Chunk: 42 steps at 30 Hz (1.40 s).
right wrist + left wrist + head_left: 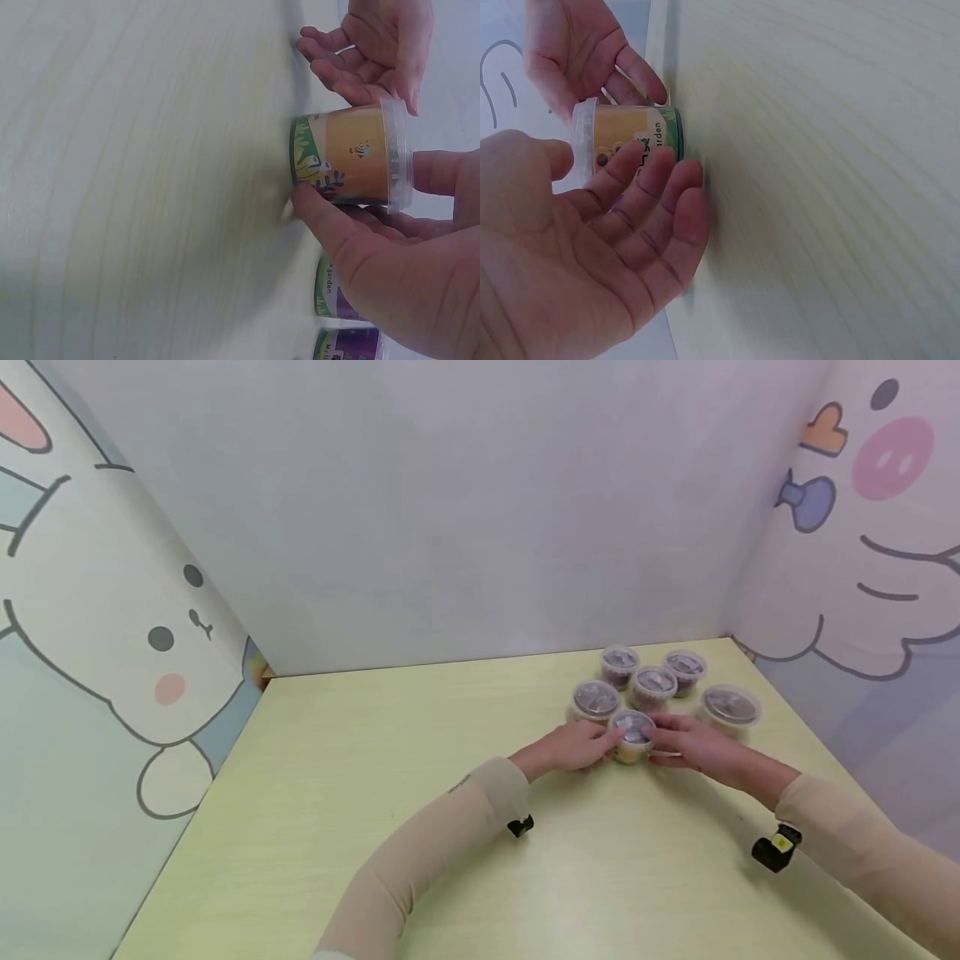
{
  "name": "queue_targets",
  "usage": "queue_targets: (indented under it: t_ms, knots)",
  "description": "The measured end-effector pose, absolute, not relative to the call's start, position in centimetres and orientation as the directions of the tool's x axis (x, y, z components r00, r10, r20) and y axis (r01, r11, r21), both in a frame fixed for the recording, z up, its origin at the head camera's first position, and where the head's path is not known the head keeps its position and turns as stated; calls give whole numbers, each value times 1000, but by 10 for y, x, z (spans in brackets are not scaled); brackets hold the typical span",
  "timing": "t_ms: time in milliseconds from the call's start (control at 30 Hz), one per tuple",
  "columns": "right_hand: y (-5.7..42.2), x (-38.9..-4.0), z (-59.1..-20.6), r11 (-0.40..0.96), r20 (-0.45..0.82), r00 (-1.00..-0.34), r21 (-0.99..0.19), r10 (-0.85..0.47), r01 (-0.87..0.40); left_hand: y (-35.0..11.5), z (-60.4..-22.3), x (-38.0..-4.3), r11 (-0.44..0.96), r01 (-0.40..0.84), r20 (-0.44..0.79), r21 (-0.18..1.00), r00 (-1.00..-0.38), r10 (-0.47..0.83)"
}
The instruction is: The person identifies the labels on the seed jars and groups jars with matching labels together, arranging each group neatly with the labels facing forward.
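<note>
A small tub with an orange label (632, 750) and a see-through lid stands upright on the table, between both hands. The label (356, 154) shows a small bee and green plants near the base. On its left side, the left hand (581, 746) holds it with curved fingers, the thumb by the lid rim. From the right, the right hand (697, 747) holds the opposite side; its thumb (435, 172) lies at the lid and the index fingertip (304, 193) near the base. In the left wrist view the left fingers (652, 176) cover part of the label.
Behind the hands stand several more lidded tubs: one at left (596, 700), one in the middle (654, 685), two at the back, and one at right (731, 703) beside the right hand. Purple labels (345, 300) show on two. A pale wall (465, 527) closes off the table's (337, 760) back edge.
</note>
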State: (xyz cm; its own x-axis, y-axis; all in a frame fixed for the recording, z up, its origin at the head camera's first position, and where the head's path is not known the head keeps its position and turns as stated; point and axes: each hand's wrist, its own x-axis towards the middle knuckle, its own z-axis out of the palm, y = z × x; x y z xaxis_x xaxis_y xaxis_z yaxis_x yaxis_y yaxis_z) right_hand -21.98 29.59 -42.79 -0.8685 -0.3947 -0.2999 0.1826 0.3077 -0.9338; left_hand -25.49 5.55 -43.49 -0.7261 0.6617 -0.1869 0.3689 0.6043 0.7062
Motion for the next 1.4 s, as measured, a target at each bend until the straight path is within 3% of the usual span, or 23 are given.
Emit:
queue_targets:
  t_ms: [300, 467, 667, 833, 1067, 1400]
  knots:
    - [299, -210, -437, 279, -309, -841, -940, -444, 198, 52, -446, -248, 610, 409, -180, 679, -712, 679]
    - [303, -209, -442, 386, -274, -836, -919, -476, 81, 50, -446, -249, 638, 490, -124, 594, -728, 674]
    - [304, -211, -438, 424, -267, -830, -905, -491, 41, 44, -439, -253, 619, 627, -84, 473, -667, 740]
    - [298, -212, -423, 425, -265, -826, -904, -498, 34, 31, -426, -253, 594, 666, -52, 451, -645, 763]
    - [275, -220, -402, 418, -248, -846, -908, -472, 32, 7, -412, -254, 609, 626, -22, 486, -688, 725]
    - [212, -259, -378, 205, -155, -884, -976, -441, 69, -29, -387, -286, 586, 447, 24, 675, -808, 589]
